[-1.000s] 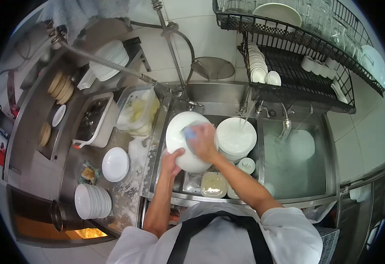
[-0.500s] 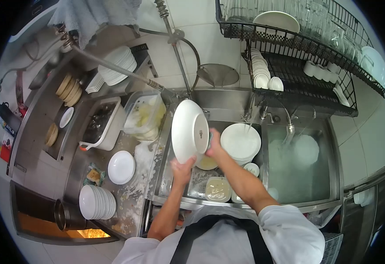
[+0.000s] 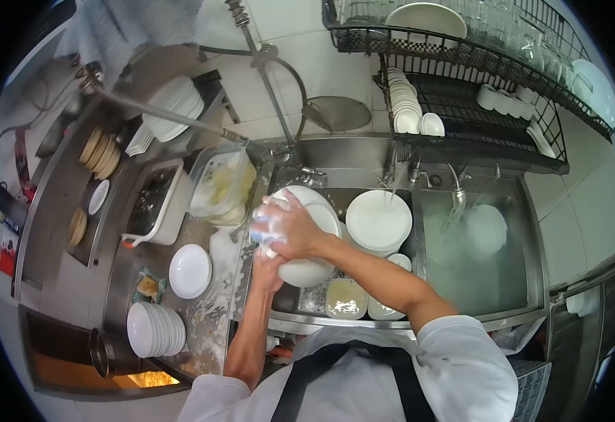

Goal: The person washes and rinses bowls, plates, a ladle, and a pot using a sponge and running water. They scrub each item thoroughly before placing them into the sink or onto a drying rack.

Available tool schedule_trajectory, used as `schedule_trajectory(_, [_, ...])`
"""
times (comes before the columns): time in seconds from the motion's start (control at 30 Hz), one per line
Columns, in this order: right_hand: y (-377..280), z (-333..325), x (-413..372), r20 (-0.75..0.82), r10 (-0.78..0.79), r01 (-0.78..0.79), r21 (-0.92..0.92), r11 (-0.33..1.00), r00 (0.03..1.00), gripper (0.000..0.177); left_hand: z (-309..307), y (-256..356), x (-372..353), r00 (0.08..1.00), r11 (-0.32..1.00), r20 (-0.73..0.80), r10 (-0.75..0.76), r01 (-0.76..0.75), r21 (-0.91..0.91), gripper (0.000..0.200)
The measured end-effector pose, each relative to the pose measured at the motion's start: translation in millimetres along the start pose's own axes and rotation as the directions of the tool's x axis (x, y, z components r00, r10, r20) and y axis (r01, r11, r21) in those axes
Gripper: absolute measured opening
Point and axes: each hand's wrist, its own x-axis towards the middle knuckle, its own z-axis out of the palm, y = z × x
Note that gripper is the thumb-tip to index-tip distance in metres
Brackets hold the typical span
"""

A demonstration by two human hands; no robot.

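Observation:
A large white plate (image 3: 307, 271) is tilted over the left sink basin, its inner face now showing. My left hand (image 3: 267, 271) grips its left edge from below. My right hand (image 3: 286, 226) is closed on a soapy blue-and-white sponge (image 3: 265, 228) and presses it at the plate's left rim, just above my left hand. Suds cover the right fingers. To the right, a stack of white plates (image 3: 379, 221) stands in the basin. Below the held plate sit square containers (image 3: 347, 299).
The right basin (image 3: 476, 281) holds cloudy water and a submerged plate (image 3: 487, 228). On the left counter are a stack of plates (image 3: 154, 330), a single plate (image 3: 190, 271), a grey tub (image 3: 174, 218) and a clear container (image 3: 219, 186). A dish rack (image 3: 462, 56) hangs above right.
The plate has turned from its underside to its inner face and tilted lower. My right hand has moved from its right edge across to the left rim with the sponge.

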Motion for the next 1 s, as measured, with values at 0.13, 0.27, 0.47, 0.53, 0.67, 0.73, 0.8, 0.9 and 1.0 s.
schedule_trajectory(0.13, [61.8, 21.6, -36.7, 0.089, 0.862, -0.689, 0.643, 0.334, 0.5, 0.04, 89.9, 76.7, -35.4, 0.998, 0.979, -0.034, -0.046, 0.052, 0.198, 0.031])
schedule_trajectory(0.27, [68.4, 77.1, -112.4, 0.454, 0.875, -0.203, 0.884, -0.421, 0.165, 0.046, 109.1, 51.4, -28.1, 0.981, 0.634, 0.168, 0.097, -0.191, 0.749, 0.023])
schedule_trajectory(0.47, [36.3, -0.6, -162.1, 0.605, 0.7, 0.221, 0.675, -0.704, 0.379, 0.056, 90.4, 27.5, 15.1, 0.716, 0.321, 0.666, -0.211, -0.593, 0.739, 0.047])
schedule_trajectory(0.53, [29.1, -11.5, -183.0, 0.594, 0.706, 0.245, 0.672, -0.699, 0.386, 0.06, 68.4, -11.0, 41.2, 0.621, 0.225, 0.694, -0.365, -0.664, 0.713, 0.053])
schedule_trajectory(0.67, [70.0, 49.8, -267.2, 0.555, 0.751, 0.089, 0.78, -0.619, 0.358, 0.06, 48.6, -53.6, 74.0, 0.498, 0.029, 0.731, -0.467, -0.817, 0.576, 0.05])
schedule_trajectory(0.73, [89.8, 64.5, -290.2, 0.644, 0.708, 0.193, 0.685, -0.702, 0.29, 0.058, 37.6, -75.6, 84.2, 0.507, 0.002, 0.737, -0.447, -0.823, 0.567, 0.046])
schedule_trajectory(0.8, [115.7, 84.0, -314.4, 0.719, 0.661, 0.311, 0.591, -0.744, 0.214, 0.056, 14.8, -114.0, 98.4, 0.514, -0.03, 0.79, -0.335, -0.843, 0.536, 0.041])
schedule_trajectory(0.9, [136.6, 100.1, -323.3, 0.748, 0.66, 0.362, 0.597, -0.715, 0.07, 0.056, -15.6, -157.1, 115.2, 0.61, -0.087, 0.788, 0.081, -0.783, 0.615, 0.042])
schedule_trajectory(1.0, [149.6, 105.7, -318.0, 0.72, 0.693, 0.276, 0.674, -0.686, -0.036, 0.055, -29.7, -152.1, 123.5, 0.96, 0.185, 0.237, 0.152, -0.263, 0.947, 0.052])
